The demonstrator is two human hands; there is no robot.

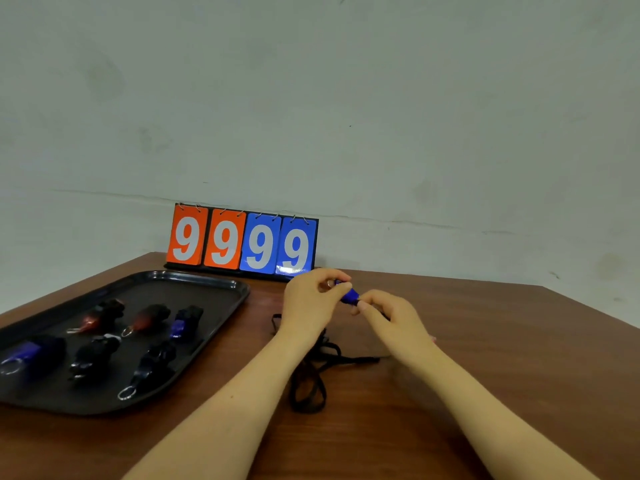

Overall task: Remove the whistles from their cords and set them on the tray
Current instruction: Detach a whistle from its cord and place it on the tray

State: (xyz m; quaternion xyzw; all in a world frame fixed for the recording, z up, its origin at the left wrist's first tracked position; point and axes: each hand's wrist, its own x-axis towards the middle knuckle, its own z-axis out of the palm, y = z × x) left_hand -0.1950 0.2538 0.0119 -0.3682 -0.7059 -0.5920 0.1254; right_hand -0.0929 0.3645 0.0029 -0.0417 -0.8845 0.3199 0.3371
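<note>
I see my left hand [313, 299] and right hand [391, 315] raised together above the middle of the surface [485, 358], both pinching one blue whistle [349, 295]. The left hand's fingers curl round the whistle's far end, where a small metal ring [329, 283] shows between them. The right hand grips the near end with thumb and forefinger. The whistle lies tilted between the two hands, clear of the wood.

Under my wrists a tangle of black cords [311, 379] lies on the surface, looped and piled, with one strand running off to the right. I cannot tell whether any of them is attached to the whistle I hold.

To my left sits the black tray [221, 289], its near corner close to my left forearm. Six whistles rest on it, apart from each other: two red ones [100, 315] in the back row with a blue one [185, 322] beside them, then another blue one [24, 353] at the left edge, a black one [93, 356] in the middle and a dark one [149, 368] nearest me. Several show metal rings at their ends.

Against the wall at the back of the surface stands a flip scoreboard [242, 242], two orange cards and two blue, each showing 9.
</note>
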